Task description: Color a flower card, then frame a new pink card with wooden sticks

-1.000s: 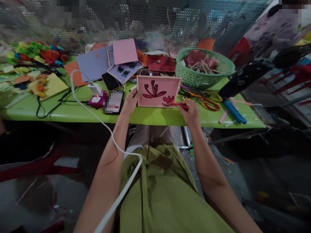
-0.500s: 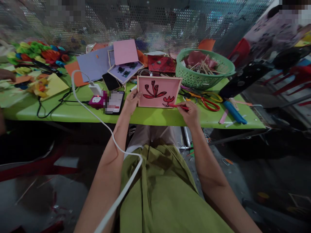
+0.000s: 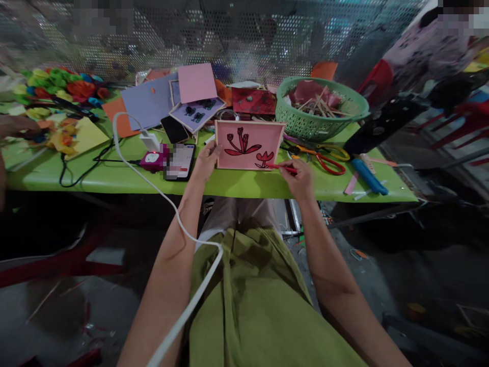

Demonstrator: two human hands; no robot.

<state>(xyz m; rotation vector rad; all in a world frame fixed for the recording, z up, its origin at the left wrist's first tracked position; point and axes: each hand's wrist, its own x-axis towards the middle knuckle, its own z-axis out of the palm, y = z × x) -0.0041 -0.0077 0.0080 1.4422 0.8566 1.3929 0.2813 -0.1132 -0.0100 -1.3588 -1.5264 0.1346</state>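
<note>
A pink card in a thin pale frame [image 3: 229,162] stands tilted up over the green table, with red flowers outlined in black drawn on it. My left hand [image 3: 207,159] grips its left edge, thumb in front. In my right hand [image 3: 300,178] is a red pen [image 3: 284,167], held in a writing grip, its tip at the base of the small flower in the lower right corner. To the left of my left hand lies a phone [image 3: 185,160] with a lit screen. Scissors with orange and yellow handles [image 3: 330,163] lie just right of my right hand.
A green basket [image 3: 305,120] of sticks and scraps stands behind the scissors. Coloured cards [image 3: 147,99] pile up at the back. A white cable [image 3: 168,199] runs from a purple power socket [image 3: 153,159] across my left arm. Another person's hand [image 3: 17,126] is at the far left.
The other person's hand at the far left has come further into view over the yellow paper. My hands, the framed card and the pen look almost unmoved.
</note>
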